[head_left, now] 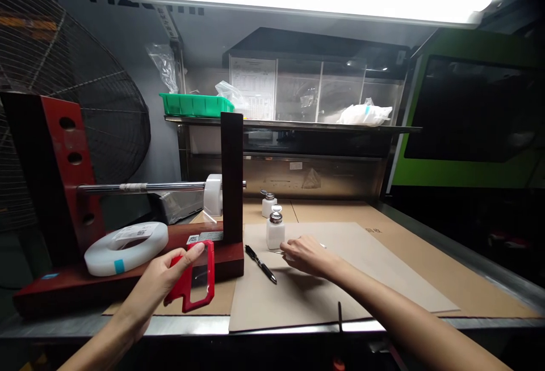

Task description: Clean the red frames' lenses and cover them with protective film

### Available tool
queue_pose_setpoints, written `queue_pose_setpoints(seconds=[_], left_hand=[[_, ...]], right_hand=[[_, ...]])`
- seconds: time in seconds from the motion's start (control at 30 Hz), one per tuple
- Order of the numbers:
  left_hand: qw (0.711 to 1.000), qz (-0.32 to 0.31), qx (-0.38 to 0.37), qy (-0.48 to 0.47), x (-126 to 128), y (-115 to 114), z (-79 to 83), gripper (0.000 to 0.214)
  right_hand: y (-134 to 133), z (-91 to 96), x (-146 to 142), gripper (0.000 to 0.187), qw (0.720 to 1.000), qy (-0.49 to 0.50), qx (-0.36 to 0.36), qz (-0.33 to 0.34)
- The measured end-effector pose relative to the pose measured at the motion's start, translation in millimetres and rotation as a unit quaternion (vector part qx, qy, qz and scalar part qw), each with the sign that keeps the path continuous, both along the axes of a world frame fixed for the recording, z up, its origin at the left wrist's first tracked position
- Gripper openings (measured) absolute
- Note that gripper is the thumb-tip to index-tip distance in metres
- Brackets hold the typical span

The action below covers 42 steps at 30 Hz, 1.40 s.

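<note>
My left hand [170,269] is closed on the edge of a red frame [186,286] with a clear window, held upright near the table's front edge. Over the cardboard sheet, my right hand [309,256] is closed, its fingers curled downward beside a white pump bottle [276,235] with a metal top. Small pale bits show at both sides of that hand, but what it grips is hidden. Behind stands a second white bottle [268,206]. Between my hands lies a black pen [261,265] on the cardboard sheet [259,308].
At left, a dark red stand [233,189] carries a metal rod [170,187] with a white roll [213,195]. A large film roll [100,256] lies on its base. Behind are a shelf [289,125] with a green tray [196,105] and a fan [106,93].
</note>
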<state>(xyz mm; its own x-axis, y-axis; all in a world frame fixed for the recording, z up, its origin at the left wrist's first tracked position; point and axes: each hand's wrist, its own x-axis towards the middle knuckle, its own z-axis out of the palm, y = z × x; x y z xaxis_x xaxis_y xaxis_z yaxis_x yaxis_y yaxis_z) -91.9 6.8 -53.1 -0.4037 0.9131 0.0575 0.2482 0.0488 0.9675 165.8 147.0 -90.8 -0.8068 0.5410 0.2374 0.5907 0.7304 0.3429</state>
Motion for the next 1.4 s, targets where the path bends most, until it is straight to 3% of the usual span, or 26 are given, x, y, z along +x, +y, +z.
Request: queue_pose_setpoints(seconds=[0.1, 0.2, 0.37, 0.47, 0.53, 0.63, 0.7, 0.87, 1.0, 1.07, 1.13, 1.2, 1.3, 1.4], left_hand=[[1.0, 0.003, 0.011, 0.027, 7, 1, 3.3, 0.045], [0.998, 0.006, 0.024, 0.052, 14, 1, 7.3, 0.045], [0.995, -0.003, 0.035, 0.092, 19, -1, 9.5, 0.043], [0.992, -0.022, 0.046, 0.119, 23, -1, 7.6, 0.044], [0.989, -0.029, 0.055, 0.135, 27, -2, 6.4, 0.045], [0.984, -0.04, 0.055, 0.163, 35, -7, 6.8, 0.047], [0.982, -0.058, 0.038, 0.178, 38, -11, 8.3, 0.049], [0.949, -0.146, 0.027, 0.277, 32, -18, 8.3, 0.045], [0.912, -0.129, 0.086, 0.38, 23, -19, 2.7, 0.042], [0.891, -0.12, 0.134, 0.417, 16, -19, 1.5, 0.04], [0.887, -0.105, 0.161, 0.419, 9, -19, 3.0, 0.037], [0.915, -0.039, 0.141, 0.376, 2, -19, 7.1, 0.045], [0.966, 0.06, 0.046, 0.248, -3, -16, 13.2, 0.053], [0.993, 0.036, 0.001, 0.113, -1, -9, 12.1, 0.056]], right_hand=[[7, -16.9, 15, 0.015, 0.998, 0.028, -0.042, -0.025], [10, -20.0, 23, 0.016, 0.993, 0.076, -0.086, -0.036], [-5, 4.2, 16, 0.018, 0.962, 0.205, -0.179, -0.018], [-24, 25.1, -1, 0.031, 0.931, 0.272, -0.244, 0.011], [-37, 37.2, -13, 0.033, 0.882, 0.342, -0.32, 0.046], [-52, 49.4, -29, 0.027, 0.749, 0.45, -0.476, 0.104], [-59, 52.6, -36, 0.025, 0.686, 0.461, -0.548, 0.129], [-66, 49.4, -45, 0.033, 0.608, 0.408, -0.663, 0.154], [-68, 48.9, -48, 0.034, 0.579, 0.394, -0.702, 0.13], [-70, 50.0, -49, 0.033, 0.588, 0.391, -0.695, 0.139], [-72, 50.5, -52, 0.029, 0.623, 0.394, -0.654, 0.168], [-74, 49.4, -56, 0.023, 0.68, 0.397, -0.584, 0.197], [-76, 44.4, -66, 0.014, 0.789, 0.382, -0.425, 0.228], [-75, 36.0, -78, 0.011, 0.885, 0.324, -0.228, 0.245]])
